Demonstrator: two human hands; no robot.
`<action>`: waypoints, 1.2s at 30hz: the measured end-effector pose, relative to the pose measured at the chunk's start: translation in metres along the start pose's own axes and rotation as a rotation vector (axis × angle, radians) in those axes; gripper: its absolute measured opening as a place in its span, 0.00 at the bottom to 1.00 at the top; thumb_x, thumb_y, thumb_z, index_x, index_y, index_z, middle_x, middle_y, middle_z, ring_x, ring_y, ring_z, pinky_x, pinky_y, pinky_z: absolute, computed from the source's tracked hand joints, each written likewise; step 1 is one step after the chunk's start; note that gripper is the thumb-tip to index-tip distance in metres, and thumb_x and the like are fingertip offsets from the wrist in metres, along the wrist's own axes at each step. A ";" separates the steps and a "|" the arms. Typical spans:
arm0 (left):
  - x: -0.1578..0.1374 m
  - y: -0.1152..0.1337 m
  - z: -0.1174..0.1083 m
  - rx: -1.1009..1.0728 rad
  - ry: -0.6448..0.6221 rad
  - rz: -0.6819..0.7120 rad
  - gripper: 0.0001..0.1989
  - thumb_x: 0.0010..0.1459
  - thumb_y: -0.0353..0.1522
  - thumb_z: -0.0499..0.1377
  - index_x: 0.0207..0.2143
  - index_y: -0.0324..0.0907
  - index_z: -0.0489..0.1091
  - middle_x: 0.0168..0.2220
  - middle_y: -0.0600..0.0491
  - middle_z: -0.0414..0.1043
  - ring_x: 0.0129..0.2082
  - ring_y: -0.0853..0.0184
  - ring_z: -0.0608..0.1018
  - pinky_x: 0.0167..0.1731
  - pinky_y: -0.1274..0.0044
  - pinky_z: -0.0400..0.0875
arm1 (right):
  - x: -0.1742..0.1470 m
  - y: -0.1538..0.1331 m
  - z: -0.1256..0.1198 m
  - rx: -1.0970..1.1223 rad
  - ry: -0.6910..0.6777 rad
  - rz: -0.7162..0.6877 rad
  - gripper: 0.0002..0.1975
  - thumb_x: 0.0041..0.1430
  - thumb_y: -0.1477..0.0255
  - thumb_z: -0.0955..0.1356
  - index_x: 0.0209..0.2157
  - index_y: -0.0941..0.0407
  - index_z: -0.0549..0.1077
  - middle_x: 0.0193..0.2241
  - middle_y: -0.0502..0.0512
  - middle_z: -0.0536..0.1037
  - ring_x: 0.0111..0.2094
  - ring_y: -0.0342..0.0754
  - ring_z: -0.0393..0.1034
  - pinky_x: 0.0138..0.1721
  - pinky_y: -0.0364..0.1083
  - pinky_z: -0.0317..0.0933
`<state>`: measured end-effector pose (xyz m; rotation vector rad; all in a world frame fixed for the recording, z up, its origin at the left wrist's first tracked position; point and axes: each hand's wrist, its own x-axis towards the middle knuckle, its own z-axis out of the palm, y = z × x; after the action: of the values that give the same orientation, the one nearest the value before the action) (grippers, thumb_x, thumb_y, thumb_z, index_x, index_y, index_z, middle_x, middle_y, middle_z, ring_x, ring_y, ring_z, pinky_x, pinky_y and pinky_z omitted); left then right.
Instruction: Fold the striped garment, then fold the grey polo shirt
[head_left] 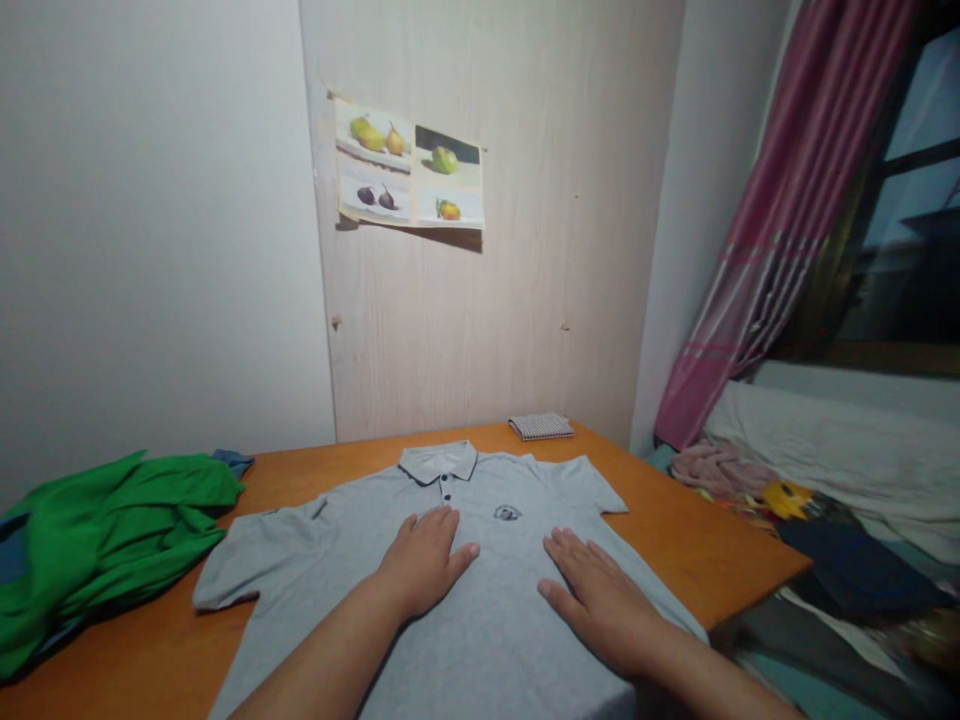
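Observation:
A light grey polo shirt (480, 610) lies spread front side up on the table, its collar toward the wall and its short sleeves out to both sides. Two dark buttons and a small dark chest emblem show on it. My left hand (426, 560) rests flat on the chest just below the buttons, fingers stretched out and thumb apart. On the other side of the chest, below the emblem, my right hand (600, 600) lies flat with its fingers extended. Neither hand grips the cloth. The shirt's lower hem is out of view.
Green clothing (127, 540) lies heaped at the table's left. A small checked folded cloth (541, 427) sits near the back edge of the orange-brown table (675, 520). Beyond the right edge are piled clothes (855, 560) and a pink curtain (780, 240). Fruit pictures (409, 165) hang on the wall.

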<state>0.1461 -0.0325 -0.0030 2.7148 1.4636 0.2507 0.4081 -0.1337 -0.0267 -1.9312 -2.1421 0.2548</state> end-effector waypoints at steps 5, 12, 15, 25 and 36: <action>0.001 -0.001 0.001 -0.003 0.000 -0.009 0.38 0.66 0.54 0.41 0.66 0.37 0.60 0.71 0.39 0.49 0.71 0.52 0.52 0.68 0.54 0.46 | 0.003 0.015 0.010 0.109 0.203 0.092 0.40 0.66 0.50 0.59 0.70 0.60 0.55 0.71 0.60 0.50 0.72 0.56 0.40 0.71 0.56 0.37; 0.002 0.000 -0.001 -0.022 -0.043 -0.025 0.40 0.66 0.55 0.40 0.68 0.36 0.57 0.71 0.38 0.49 0.71 0.51 0.52 0.67 0.50 0.41 | 0.017 0.056 0.022 0.504 0.476 0.306 0.39 0.66 0.52 0.55 0.69 0.63 0.54 0.69 0.67 0.56 0.70 0.56 0.49 0.68 0.55 0.47; 0.002 0.001 -0.002 -0.024 -0.053 -0.034 0.41 0.65 0.55 0.40 0.68 0.36 0.57 0.71 0.38 0.49 0.71 0.51 0.52 0.68 0.51 0.42 | 0.025 0.045 0.022 0.478 0.443 0.243 0.38 0.65 0.53 0.58 0.68 0.63 0.58 0.69 0.67 0.55 0.70 0.56 0.48 0.69 0.56 0.44; 0.004 -0.004 0.007 -0.041 -0.025 -0.040 0.41 0.64 0.57 0.40 0.67 0.38 0.58 0.71 0.40 0.48 0.72 0.50 0.51 0.67 0.51 0.42 | 0.086 -0.035 0.001 0.313 0.210 -0.077 0.26 0.64 0.66 0.62 0.61 0.61 0.70 0.62 0.62 0.69 0.64 0.53 0.62 0.66 0.52 0.51; 0.001 -0.004 0.006 -0.102 -0.066 -0.056 0.43 0.64 0.57 0.39 0.71 0.39 0.51 0.72 0.42 0.45 0.72 0.50 0.47 0.68 0.51 0.39 | 0.173 -0.077 0.001 0.098 0.092 -0.143 0.21 0.67 0.70 0.60 0.57 0.53 0.75 0.54 0.58 0.78 0.55 0.51 0.70 0.55 0.46 0.59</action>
<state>0.1449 -0.0292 -0.0089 2.5725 1.4648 0.2242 0.3181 0.0299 0.0056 -1.6946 -2.1538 0.2345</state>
